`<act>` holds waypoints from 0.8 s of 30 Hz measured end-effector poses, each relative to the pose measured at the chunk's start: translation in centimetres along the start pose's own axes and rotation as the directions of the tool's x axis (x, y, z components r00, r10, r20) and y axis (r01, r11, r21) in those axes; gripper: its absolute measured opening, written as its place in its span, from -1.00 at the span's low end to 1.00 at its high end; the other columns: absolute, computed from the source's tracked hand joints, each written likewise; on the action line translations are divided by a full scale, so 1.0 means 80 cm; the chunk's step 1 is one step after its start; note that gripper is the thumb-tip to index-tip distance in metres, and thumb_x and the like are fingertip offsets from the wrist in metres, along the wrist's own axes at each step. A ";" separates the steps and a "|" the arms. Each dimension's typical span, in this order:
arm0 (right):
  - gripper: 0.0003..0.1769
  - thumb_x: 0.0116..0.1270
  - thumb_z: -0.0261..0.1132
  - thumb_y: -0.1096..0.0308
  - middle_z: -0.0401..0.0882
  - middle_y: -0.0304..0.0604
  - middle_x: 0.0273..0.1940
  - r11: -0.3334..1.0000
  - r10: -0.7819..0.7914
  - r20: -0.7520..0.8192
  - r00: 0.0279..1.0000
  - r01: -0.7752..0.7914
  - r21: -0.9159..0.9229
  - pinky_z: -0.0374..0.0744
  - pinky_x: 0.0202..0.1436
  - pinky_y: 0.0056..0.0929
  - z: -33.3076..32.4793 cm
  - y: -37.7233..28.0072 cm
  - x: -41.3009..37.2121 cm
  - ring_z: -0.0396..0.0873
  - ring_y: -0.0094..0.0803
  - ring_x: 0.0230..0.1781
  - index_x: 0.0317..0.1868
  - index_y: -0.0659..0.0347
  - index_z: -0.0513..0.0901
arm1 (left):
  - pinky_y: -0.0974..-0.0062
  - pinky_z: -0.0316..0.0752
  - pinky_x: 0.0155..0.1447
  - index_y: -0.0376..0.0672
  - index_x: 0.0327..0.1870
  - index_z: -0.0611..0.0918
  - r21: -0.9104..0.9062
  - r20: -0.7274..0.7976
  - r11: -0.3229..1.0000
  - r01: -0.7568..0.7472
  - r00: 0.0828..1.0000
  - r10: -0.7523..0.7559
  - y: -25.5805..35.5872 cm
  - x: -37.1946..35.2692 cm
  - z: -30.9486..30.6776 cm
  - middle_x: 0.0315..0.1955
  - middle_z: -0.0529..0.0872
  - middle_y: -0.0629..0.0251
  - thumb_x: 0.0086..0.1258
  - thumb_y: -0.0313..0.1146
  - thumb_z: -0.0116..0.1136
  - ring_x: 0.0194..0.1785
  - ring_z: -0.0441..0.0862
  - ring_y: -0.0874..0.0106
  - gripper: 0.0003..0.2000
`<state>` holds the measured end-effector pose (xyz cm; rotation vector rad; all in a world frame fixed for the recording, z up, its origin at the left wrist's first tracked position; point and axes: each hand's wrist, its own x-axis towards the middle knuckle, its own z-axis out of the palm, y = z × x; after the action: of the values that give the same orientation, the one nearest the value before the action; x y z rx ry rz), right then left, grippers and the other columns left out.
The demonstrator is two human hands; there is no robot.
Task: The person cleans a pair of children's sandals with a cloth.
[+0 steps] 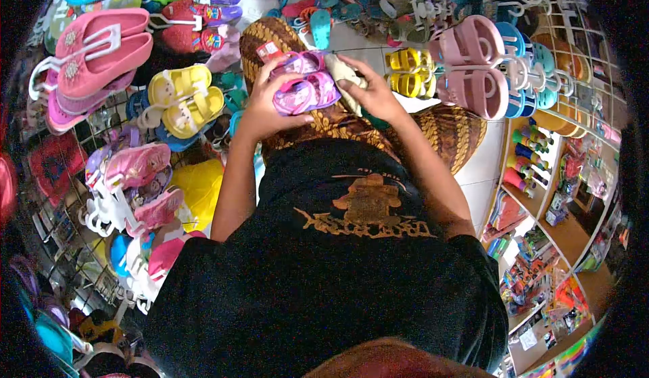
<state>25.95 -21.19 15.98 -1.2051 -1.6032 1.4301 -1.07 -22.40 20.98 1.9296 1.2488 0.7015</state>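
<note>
Over my lap, my left hand [272,102] is wrapped around a pair of small pink and purple sandals [305,94]. A red tag [268,51] shows at their upper left. My right hand [376,92] grips a cream cloth [345,79], which is bunched against the right end of the sandals. Part of the cloth hides under my right fingers. Beneath both hands is brown patterned fabric [324,124] over my legs.
Pink shoes [105,53] and yellow sandals [177,102] hang on a wire rack at left. Pink sandals [473,94] hang at right, with small yellow sandals [410,74] nearer. Many more lie ahead. Shelves [554,236] with packaged goods stand at lower right.
</note>
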 end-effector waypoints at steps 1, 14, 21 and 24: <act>-0.40 0.36 0.39 0.24 0.50 0.03 0.26 1.000 0.003 0.007 1.000 -0.003 0.010 0.39 0.40 -0.26 0.000 0.003 0.001 0.46 -0.16 0.32 0.38 0.11 0.47 | 0.10 0.18 0.53 -0.06 0.05 0.68 0.013 -0.024 1.000 0.005 1.000 -0.005 0.000 -0.001 0.005 0.38 0.36 0.04 -0.15 -0.06 0.63 0.46 0.30 0.01 -0.35; -0.48 0.38 0.34 0.20 0.53 0.06 0.10 0.972 -0.031 -0.018 0.999 0.026 -0.233 0.46 0.29 -0.20 0.004 -0.014 0.006 0.52 -0.02 0.17 0.32 0.06 0.53 | 0.16 0.23 0.50 -0.11 0.02 0.67 -0.062 -0.065 0.996 0.066 0.995 -0.071 -0.013 -0.006 0.018 0.30 0.39 0.10 0.07 -0.24 0.53 0.41 0.34 0.09 -0.54; -0.54 0.26 0.33 0.28 0.59 0.04 -0.08 0.899 -0.129 -0.132 0.983 0.060 -0.434 0.51 0.24 -0.15 -0.004 -0.033 0.010 0.54 0.00 0.06 0.20 0.08 0.64 | 0.18 0.24 0.49 -0.14 0.06 0.62 -0.047 -0.121 0.999 0.018 0.992 -0.023 -0.023 -0.010 0.023 0.29 0.38 0.09 0.11 -0.29 0.48 0.41 0.34 0.10 -0.54; -0.58 0.16 0.38 0.29 0.59 0.00 -0.12 0.740 -0.253 0.024 0.967 0.209 -0.640 0.56 0.07 -0.09 -0.002 -0.097 0.010 0.56 -0.01 -0.06 0.07 0.13 0.69 | 0.18 0.25 0.48 -0.16 0.08 0.59 -0.028 -0.143 0.999 0.021 0.989 -0.025 -0.023 -0.011 0.026 0.29 0.38 0.07 0.16 -0.30 0.45 0.41 0.35 0.07 -0.54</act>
<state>24.29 -20.20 23.53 -1.3243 -2.1986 0.6732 -0.78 -23.32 18.21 1.8679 1.3394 0.8533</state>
